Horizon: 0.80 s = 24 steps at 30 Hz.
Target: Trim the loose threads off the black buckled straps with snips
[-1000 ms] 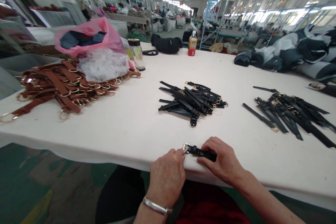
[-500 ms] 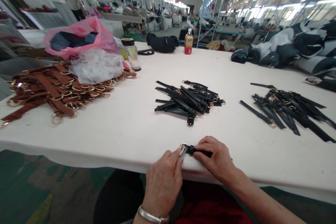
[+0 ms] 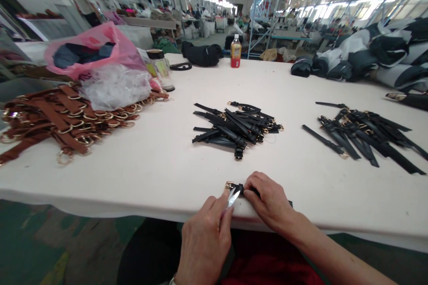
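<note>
At the table's near edge my right hand [image 3: 269, 198] is closed on a black buckle strap [image 3: 239, 188], most of which its fingers hide. The strap's gold buckle [image 3: 228, 185] points left. My left hand [image 3: 207, 231] grips small thread snips [image 3: 233, 197], their handles hidden in the palm. The two silver blades are spread apart and touch or lie just over the strap near its loop. Beyond my hands lies a pile of similar black straps [image 3: 230, 127] with gold buckles. Another black strap pile [image 3: 361, 133] is to the right.
Brown straps with gold rings [image 3: 67, 118] are heaped at left, beside a clear plastic bag [image 3: 115, 87], a pink bag [image 3: 123, 51] and a jar [image 3: 162, 69]. A drink bottle [image 3: 236, 51] stands at the back of the white-covered table [image 3: 160, 160]. Dark rolls [image 3: 361, 62] fill the right rear.
The snips' blades are spread wider and have come nearer the strap's loop. Both hands keep their holds. The whole view has shifted slightly.
</note>
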Tool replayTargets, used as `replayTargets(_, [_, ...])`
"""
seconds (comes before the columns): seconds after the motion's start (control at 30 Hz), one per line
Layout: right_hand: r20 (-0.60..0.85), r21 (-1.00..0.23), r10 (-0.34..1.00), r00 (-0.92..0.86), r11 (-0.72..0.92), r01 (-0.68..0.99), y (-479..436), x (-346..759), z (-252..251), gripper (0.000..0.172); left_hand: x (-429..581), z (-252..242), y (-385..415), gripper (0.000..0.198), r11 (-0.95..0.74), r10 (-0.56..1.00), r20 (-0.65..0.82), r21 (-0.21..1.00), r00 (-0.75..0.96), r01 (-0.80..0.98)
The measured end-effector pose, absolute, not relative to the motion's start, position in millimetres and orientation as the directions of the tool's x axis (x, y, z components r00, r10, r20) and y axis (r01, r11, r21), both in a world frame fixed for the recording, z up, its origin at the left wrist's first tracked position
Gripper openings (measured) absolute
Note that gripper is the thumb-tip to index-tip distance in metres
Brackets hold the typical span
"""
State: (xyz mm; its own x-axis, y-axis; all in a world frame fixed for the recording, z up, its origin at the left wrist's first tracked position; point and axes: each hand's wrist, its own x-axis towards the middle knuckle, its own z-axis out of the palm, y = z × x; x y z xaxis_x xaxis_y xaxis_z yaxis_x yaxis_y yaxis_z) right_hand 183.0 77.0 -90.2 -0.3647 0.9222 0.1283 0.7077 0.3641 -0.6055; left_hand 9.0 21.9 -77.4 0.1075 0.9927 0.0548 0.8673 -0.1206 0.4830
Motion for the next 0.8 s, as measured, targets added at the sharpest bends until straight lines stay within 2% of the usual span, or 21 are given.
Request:
replayTargets(0.13, [0.125, -0.621, 0.921, -0.37, 0.363, 0.695, 77, 185, -90, 0.011, 17, -77, 14, 0.033, -0.237, 0.971, 0.097, 0.31, 0.217, 0.921])
replayTargets(0.23, [0.107, -0.637, 0.917, -0.384, 0.36, 0.682, 80, 187, -87, 0.012, 22, -75, 14, 0.036, -0.248, 0.969, 0.069, 0.22, 0.238, 0.943])
replayTargets(0.43, [0.066, -0.652, 0.912, -0.404, 0.346, 0.675, 83, 188, -83, 0.01, 30, -74, 16, 0.039, -0.215, 0.977, 0.054, 0.221, 0.208, 0.951])
replayTargets(0.6, [0.109, -0.679, 0.914, -0.391, 0.356, 0.643, 80, 185, -85, 0.011, 38, -73, 12, 0.04, -0.134, 0.99, -0.01, 0.166, 0.138, 0.977])
replayTargets(0.8, [0.114, -0.69, 0.901, -0.418, 0.375, 0.619, 81, 186, -85, 0.012, 45, -79, 13, 0.037, -0.119, 0.991, 0.081, 0.15, 0.108, 0.981])
